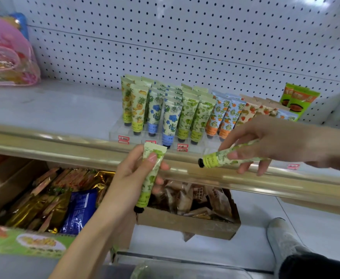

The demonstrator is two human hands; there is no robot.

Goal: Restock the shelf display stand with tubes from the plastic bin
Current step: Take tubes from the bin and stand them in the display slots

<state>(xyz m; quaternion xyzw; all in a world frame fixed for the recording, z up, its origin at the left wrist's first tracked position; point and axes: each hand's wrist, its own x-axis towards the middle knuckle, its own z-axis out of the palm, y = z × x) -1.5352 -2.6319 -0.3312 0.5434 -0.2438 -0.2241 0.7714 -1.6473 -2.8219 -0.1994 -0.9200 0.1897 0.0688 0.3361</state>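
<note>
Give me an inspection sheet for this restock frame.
Surface: white shelf, gold rail along its front.
Job's things: clear display stand holds rows of tubes, caps down; plastic bin barely in view at bottom edge, contents hidden.
Clutter: pink bag at shelf's far left; green packets behind stand's right end; cardboard boxes of snack packs on the level below.
Grippers: left hand grips a green tube, cap down; right hand pinches a second green tube, near level, cap pointing left.
Cables: nothing seen.
Surroundings: white pegboard behind; a shoe at lower right.
</note>
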